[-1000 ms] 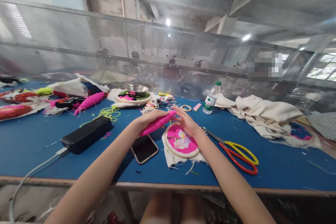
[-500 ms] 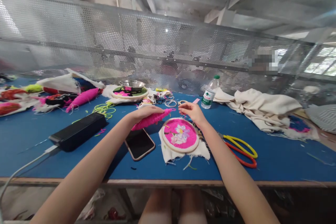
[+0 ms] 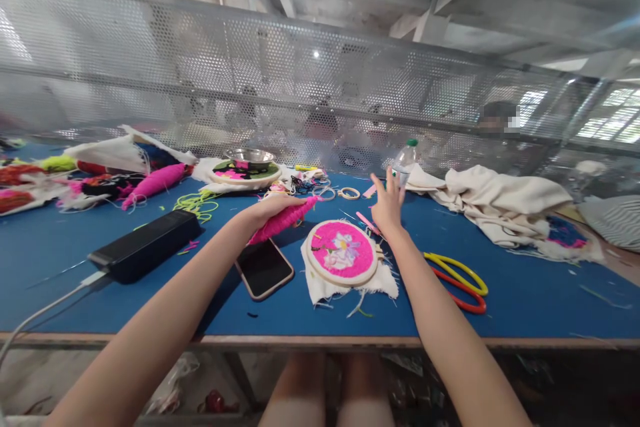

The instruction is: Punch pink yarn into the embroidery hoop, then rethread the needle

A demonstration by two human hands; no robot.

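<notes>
Your left hand (image 3: 267, 209) has its fingers closed on a fuzzy hot-pink yarn piece (image 3: 284, 219), their tips hidden beneath it, and it covers the top end of a black-screened phone (image 3: 265, 269) at your 11 o'clock. The round pale wooden hoop (image 3: 343, 253) lies flat on the blue desk (image 3: 330, 320) at your 12, its bright pink stitching bearing a white-lilac, yellow-centred flower above frayed white cloth. At 1, your right hand (image 3: 389, 205) spreads its fingers open, partly hiding the green-capped clear bottle (image 3: 406, 159), while your forearm masks the red-and-yellow-handled scissors' (image 3: 463, 287) blades.
</notes>
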